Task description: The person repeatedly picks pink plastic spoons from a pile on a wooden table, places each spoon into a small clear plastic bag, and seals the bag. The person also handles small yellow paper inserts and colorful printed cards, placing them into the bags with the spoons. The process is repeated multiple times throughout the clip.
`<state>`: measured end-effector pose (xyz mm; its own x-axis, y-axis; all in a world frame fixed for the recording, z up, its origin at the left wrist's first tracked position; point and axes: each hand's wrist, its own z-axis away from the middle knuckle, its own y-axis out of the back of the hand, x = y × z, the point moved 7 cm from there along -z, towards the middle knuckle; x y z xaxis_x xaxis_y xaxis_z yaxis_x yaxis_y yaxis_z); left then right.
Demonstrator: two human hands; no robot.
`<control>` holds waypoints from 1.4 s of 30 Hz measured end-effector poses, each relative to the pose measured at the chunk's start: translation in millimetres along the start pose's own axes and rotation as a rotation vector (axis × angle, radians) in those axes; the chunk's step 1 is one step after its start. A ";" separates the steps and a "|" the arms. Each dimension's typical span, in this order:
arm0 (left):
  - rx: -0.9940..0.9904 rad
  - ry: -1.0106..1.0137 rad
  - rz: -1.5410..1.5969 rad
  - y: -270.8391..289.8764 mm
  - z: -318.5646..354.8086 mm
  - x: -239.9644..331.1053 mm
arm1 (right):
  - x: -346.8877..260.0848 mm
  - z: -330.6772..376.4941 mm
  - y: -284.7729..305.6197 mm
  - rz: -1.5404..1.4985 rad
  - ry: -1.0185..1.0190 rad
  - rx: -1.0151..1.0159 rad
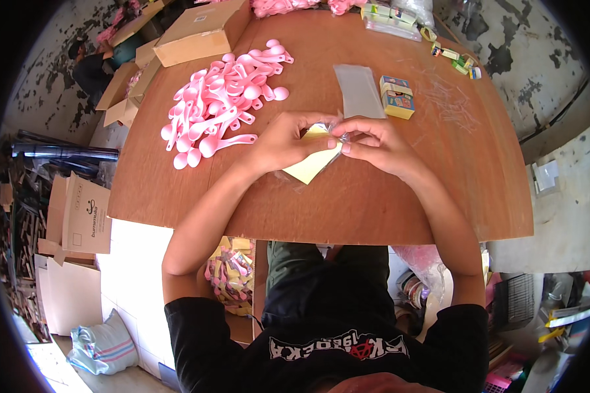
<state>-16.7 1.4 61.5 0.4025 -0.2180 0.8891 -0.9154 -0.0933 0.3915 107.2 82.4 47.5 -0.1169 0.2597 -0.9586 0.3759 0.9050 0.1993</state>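
Over the table, my left hand [283, 143] grips a small clear plastic bag [339, 150] with a pale yellow card [309, 164] in it. The thumb lies across the card. My right hand [381, 145] pinches the bag's upper corner, its fingertips close to the left thumb. Whether anything else is inside the bag is hidden by the fingers. Just beyond my hands lies a stack of flat clear bags [360, 92]. Beside it sits a banded stack of small printed cards [397, 98]. A heap of pink plastic spoons [219, 98] spreads to the left of my hands.
The brown wooden table [347, 209] curves before me. A cardboard box [203, 33] stands at its far left. Clear strips [446, 95] and small boxes [462, 62] lie at the right. Below the near edge, a carton holds several filled packets [233, 278]. Another person [93, 69] is at the far left.
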 end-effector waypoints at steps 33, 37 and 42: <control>-0.572 0.083 0.472 -27.5 17.6 5.5 | 18.9 -147.1 -34.9 0.717 0.468 0.129; -0.544 0.056 0.502 -28.3 12.9 10.5 | 42.1 -165.1 -31.8 0.713 0.272 0.128; -0.435 0.067 0.551 -24.4 16.7 -1.5 | 5.4 -119.1 -27.9 1.145 0.015 -0.030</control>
<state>4.9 -12.2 46.7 -0.1073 -0.0599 0.9924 -0.9076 0.4135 -0.0732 -13.4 98.8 60.9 0.2688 0.9402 -0.2094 0.2465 0.1430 0.9585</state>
